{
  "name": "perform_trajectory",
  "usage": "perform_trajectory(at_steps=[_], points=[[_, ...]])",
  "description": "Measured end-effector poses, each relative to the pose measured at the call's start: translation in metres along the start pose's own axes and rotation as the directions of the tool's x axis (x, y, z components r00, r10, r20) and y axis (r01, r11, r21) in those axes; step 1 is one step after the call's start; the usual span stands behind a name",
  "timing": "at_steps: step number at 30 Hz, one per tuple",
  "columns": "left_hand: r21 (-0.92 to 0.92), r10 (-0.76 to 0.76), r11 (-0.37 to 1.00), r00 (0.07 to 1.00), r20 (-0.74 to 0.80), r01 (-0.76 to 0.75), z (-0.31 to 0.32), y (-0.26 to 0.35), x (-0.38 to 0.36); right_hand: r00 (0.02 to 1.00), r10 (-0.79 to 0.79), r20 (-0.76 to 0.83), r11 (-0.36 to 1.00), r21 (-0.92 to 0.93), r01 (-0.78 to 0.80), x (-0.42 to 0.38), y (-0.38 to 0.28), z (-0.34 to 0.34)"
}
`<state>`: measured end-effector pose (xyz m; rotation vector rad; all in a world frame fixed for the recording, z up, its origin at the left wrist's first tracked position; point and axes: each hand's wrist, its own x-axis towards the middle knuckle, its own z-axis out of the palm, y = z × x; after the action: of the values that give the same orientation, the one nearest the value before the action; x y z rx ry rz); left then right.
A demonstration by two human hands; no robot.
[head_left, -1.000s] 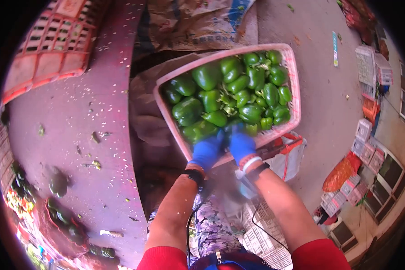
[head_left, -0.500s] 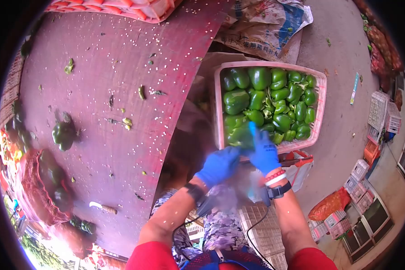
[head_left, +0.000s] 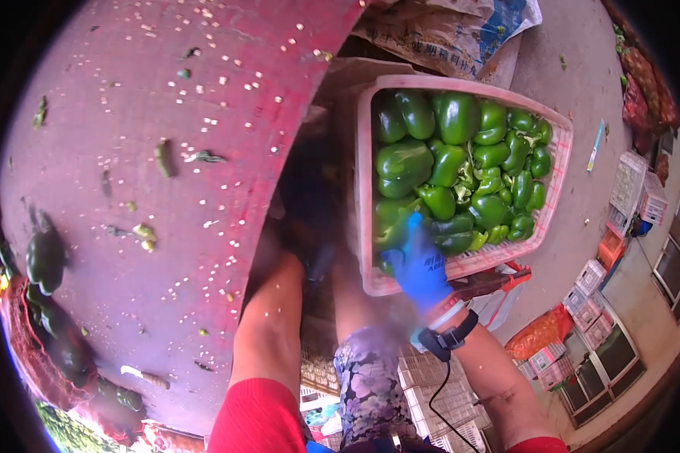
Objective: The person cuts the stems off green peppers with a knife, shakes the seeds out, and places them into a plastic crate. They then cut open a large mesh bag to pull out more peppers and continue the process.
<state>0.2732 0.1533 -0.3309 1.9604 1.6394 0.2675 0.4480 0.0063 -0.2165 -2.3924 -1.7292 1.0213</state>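
1. The fingers (head_left: 414,226) of the right hand (head_left: 419,268), in a blue rubber glove, lie spread and reaching over the near rim of the crate, tips on a green pepper; they are not closed round anything. The left hand goes down into the dark gap between table and crate, and I cannot tell whether its fingers are open or shut.
2. The wide pinkish-red table top (head_left: 166,151), scattered with pale seeds and green scraps, fills the left of the view.
3. The pale pink slatted plastic crate (head_left: 461,264) stands just beside the table, heaped with peppers. It looks heavy when full, and the thin walls may flex, so I judge the rim at two opposite sides the place to grip it.
4. The glossy green bell peppers (head_left: 446,151) fill the crate. They seem light singly, firm but hollow, smooth and a little slippery under rubber; a cupped grasp round the body looks safer than pulling the stalk.
5. A small pale-bladed knife (head_left: 145,375) lies on the table's near edge, well apart from both hands.
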Motion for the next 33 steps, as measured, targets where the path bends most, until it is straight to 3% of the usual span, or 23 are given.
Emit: perform_trajectory(at_steps=[4, 7, 11, 13, 14, 15, 16, 17, 18, 19, 20, 21, 22, 23, 26, 29, 31, 32, 33], points=[[-0.087, -0.148, 0.983, 0.977, 0.151, 0.162, 0.032, -0.025, 0.027, 0.993, -0.096, -0.068, 0.992, 0.069, 0.101, 0.002, 0.009, 0.009], [-0.216, -0.195, 0.947, 0.959, 0.205, 0.238, 0.038, -0.04, 0.025, 0.999, 0.013, 0.039, 0.993, 0.115, -0.017, 0.0, 0.01, 0.007], [-0.547, -0.284, 0.724, 0.904, 0.319, 0.42, 0.006, -0.055, -0.017, 0.991, 0.083, 0.101, 0.994, 0.063, -0.089, -0.001, 0.003, 0.002], [-0.61, -0.258, 0.654, 0.89, 0.377, 0.448, -0.033, -0.052, -0.043, 0.989, 0.103, 0.104, 0.992, 0.061, -0.11, 0.002, -0.008, -0.009], [-0.474, -0.068, 0.861, 0.966, 0.248, 0.182, -0.056, -0.046, -0.059, 0.987, 0.115, 0.109, 0.99, 0.064, -0.122, 0.003, -0.013, -0.017], [-0.283, 0.159, 0.953, 0.973, 0.165, -0.107, -0.078, -0.037, -0.076, 0.991, 0.094, 0.096, 0.985, 0.138, -0.107, 0.004, -0.018, -0.025], [-0.707, -0.109, 0.61, 0.921, 0.373, 0.358, -0.097, -0.029, -0.094, 0.988, 0.1, 0.115, 0.984, 0.134, -0.115, -0.003, -0.025, -0.036], [-0.757, -0.178, -0.039, 0.741, 0.647, 0.652, -0.111, -0.021, -0.107, 0.987, 0.102, 0.124, 0.985, 0.126, -0.118, -0.004, -0.035, -0.054], [-0.401, -0.016, -0.661, 0.521, 0.853, 0.634, -0.126, -0.01, -0.116, 0.985, 0.106, 0.133, 0.986, 0.115, -0.122, -0.005, -0.045, -0.073], [-0.408, 0.027, -0.643, 0.552, 0.834, 0.648, -0.141, -0.001, -0.125, 0.998, 0.067, 0.0, 0.997, 0.045, -0.067, -0.013, -0.063, -0.088], [-0.417, 0.071, -0.624, 0.58, 0.812, 0.661, -0.164, 0.014, -0.126, 0.988, 0.13, 0.087, 0.951, 0.271, -0.149, -0.02, -0.087, -0.104], [-0.427, 0.115, -0.604, 0.604, 0.789, 0.673, -0.181, 0.022, -0.129, 0.968, 0.171, 0.184, 0.846, 0.476, -0.241, -0.028, -0.115, -0.118], [-0.473, 0.162, -0.484, 0.606, 0.779, 0.737, -0.188, 0.024, -0.135, 0.94, 0.186, 0.286, 0.688, 0.645, -0.333, -0.035, -0.136, -0.121], [-0.47, 0.205, -0.454, 0.602, 0.772, 0.757, -0.189, 0.023, -0.145, 0.938, 0.089, 0.335, 0.471, 0.816, -0.336, -0.043, -0.146, -0.108], [-0.443, 0.303, -0.376, 0.56, 0.771, 0.814, -0.209, 0.034, -0.165, 0.947, -0.013, 0.32, 0.259, 0.916, -0.306, -0.045, -0.177, -0.09], [-0.416, 0.219, -0.316, 0.492, 0.843, 0.853, -0.222, 0.031, -0.167, 0.967, 0.035, 0.252, 0.428, 0.871, -0.242, -0.047, -0.183, -0.072], [-0.46, 0.12, -0.224, 0.493, 0.862, 0.859, -0.238, 0.031, -0.16, 0.991, 0.068, 0.118, 0.679, 0.722, -0.132, -0.047, -0.183, -0.073], [-0.446, 0.098, -0.317, 0.497, 0.862, 0.837, -0.24, 0.029, -0.158, 0.997, 0.07, 0.044, 0.785, 0.614, -0.082, -0.046, -0.181, -0.072], [-0.428, 0.078, -0.407, 0.497, 0.864, 0.807, -0.24, 0.026, -0.157, 0.989, 0.055, 0.137, 0.786, 0.605, -0.127, -0.048, -0.18, -0.07]])
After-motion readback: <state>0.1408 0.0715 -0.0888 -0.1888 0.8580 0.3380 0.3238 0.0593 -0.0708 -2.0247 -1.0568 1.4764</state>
